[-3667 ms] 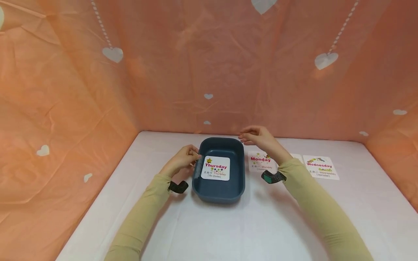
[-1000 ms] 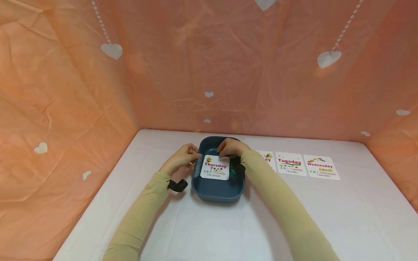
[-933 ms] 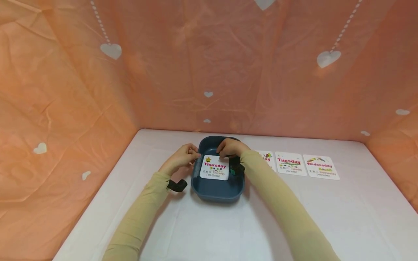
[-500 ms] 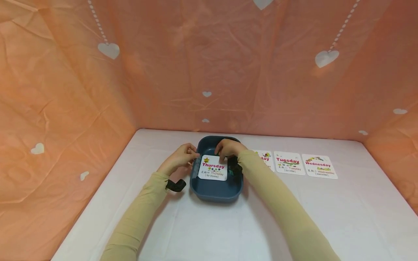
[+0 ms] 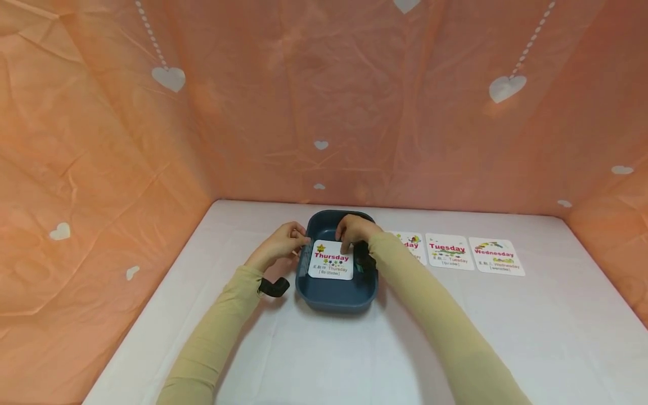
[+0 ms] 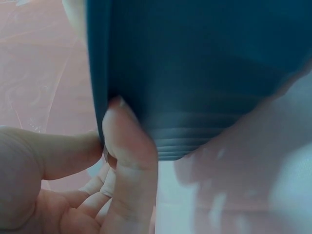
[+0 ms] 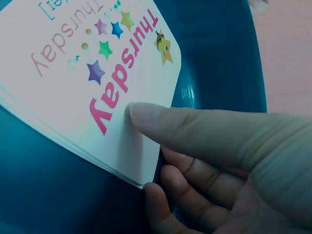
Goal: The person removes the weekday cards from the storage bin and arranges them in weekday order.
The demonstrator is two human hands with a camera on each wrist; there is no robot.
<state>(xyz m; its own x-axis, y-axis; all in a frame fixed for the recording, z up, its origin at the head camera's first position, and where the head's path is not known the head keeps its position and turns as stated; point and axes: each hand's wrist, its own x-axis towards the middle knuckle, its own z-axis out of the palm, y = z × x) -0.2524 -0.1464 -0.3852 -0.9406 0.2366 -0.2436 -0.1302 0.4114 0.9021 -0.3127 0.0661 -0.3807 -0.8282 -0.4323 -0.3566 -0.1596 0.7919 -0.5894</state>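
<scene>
A dark blue rectangular bin (image 5: 336,296) stands on the table. In it lies a white card printed "Thursday" (image 5: 329,270), the top of a small stack whose layered edges show in the right wrist view. My left hand (image 5: 281,245) pinches the bin's left rim between thumb and finger, the thumb (image 6: 73,157) on one side of the wall. My right hand (image 5: 358,230) reaches into the bin from the right. Its thumb (image 7: 170,124) presses on the face of the Thursday card (image 7: 73,92), while curled fingers (image 7: 187,187) meet the near edge and corner.
Right of the bin, three cards lie in a row: one partly covered by the right sleeve (image 5: 414,243), Tuesday (image 5: 449,252) and Wednesday (image 5: 496,256). The white table (image 5: 324,354) is enclosed by orange cloth (image 5: 263,112) with white hearts at the back and sides.
My right hand has come from near the bin's far right corner down into the bin onto the Thursday card, uncovering the Tuesday card. In the last second it hardly moves. My left hand keeps its place.
</scene>
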